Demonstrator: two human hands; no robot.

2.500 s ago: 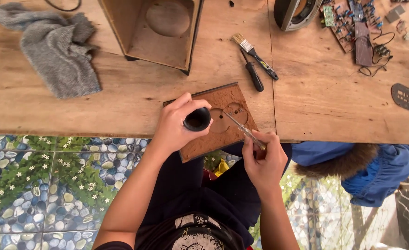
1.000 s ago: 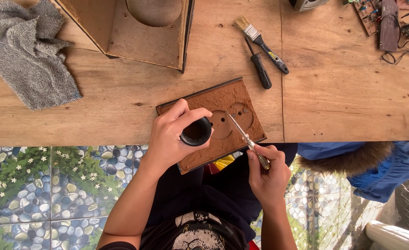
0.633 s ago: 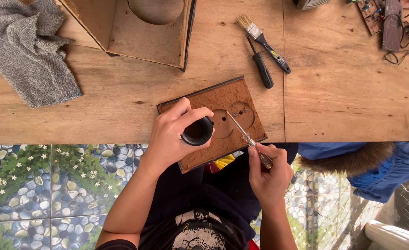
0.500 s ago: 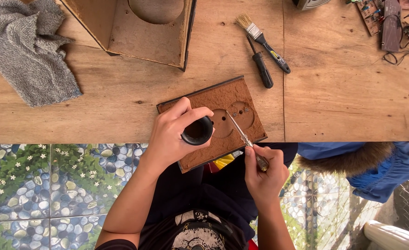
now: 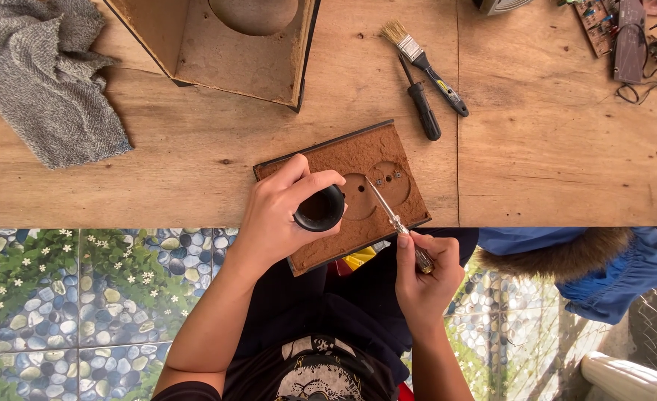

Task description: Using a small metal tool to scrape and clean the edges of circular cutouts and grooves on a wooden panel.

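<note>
A: Now, what do your hands hold?

B: Your left hand (image 5: 280, 215) is closed around a black ring-shaped tube (image 5: 319, 209), pressing it onto the brown fibreboard panel (image 5: 343, 194). Your right hand (image 5: 423, 275) grips a slim screwdriver (image 5: 397, 223) by its handle, the shaft slanting up and left, the tip over the panel.

A: Where does the panel lie?

B: It lies tilted at the near edge of the wooden bench (image 5: 536, 171), one corner overhanging your lap. It shows two round cut-outs just beside the black tube; the screwdriver shaft crosses between them.

A: What else is about?

B: A paintbrush (image 5: 422, 57) and a black-handled screwdriver (image 5: 422, 102) lie side by side beyond the panel. An open wooden box (image 5: 228, 44) stands further back, and a grey cloth (image 5: 46, 78) lies at far left.
</note>
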